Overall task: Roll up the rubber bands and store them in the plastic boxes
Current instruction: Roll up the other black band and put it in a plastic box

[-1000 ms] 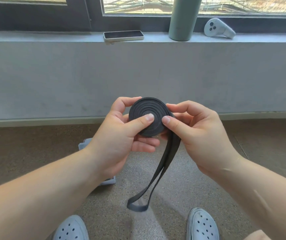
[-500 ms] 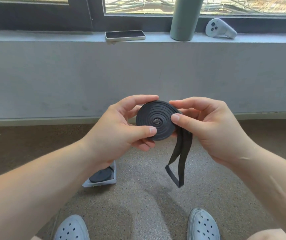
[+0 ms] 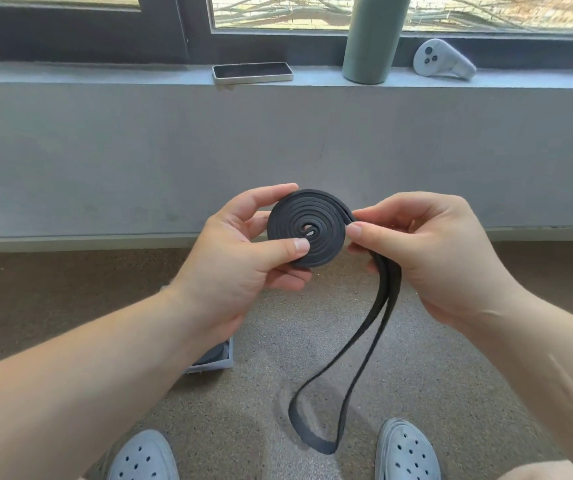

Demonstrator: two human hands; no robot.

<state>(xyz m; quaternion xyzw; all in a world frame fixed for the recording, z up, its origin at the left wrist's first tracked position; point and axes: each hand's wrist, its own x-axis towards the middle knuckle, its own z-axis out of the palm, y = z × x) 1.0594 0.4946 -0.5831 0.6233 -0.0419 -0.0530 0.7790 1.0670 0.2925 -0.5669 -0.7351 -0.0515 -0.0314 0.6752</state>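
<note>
1. Head view: the black rubber band (image 3: 307, 230) is held in the air in front of the person, most of it wound into a flat spiral disc that faces the camera.
2. The unwound part (image 3: 364, 341) leaves the disc at its right edge and hangs down as a doubled strip. It ends in a loop low between the two shoes. Whether that loop touches the floor cannot be told.
3. The left hand (image 3: 236, 268) grips the disc. Its thumb (image 3: 292, 245) presses on the near face, the forefinger curls over the top edge, and the other fingers are behind.
4. The right hand (image 3: 430, 258) pinches the band between thumb and forefinger just where it comes off the disc. The strip runs down under its palm.
5. A clear plastic box (image 3: 224, 362) sits on the floor below the left wrist, mostly hidden by the forearm. Something dark lies inside it.
6. The floor (image 3: 243, 410) is speckled brown. A pale blue shoe with holes (image 3: 143, 457) shows at the bottom left and its pair (image 3: 406, 452) at the bottom right.
7. A grey wall (image 3: 139, 161) rises behind the hands up to a window ledge (image 3: 105, 72).
8. On the ledge lie a phone (image 3: 252, 71) flat on its back, a green bottle (image 3: 371, 39) standing upright to its right, and a white controller (image 3: 442, 60) further right, each apart from the others.
</note>
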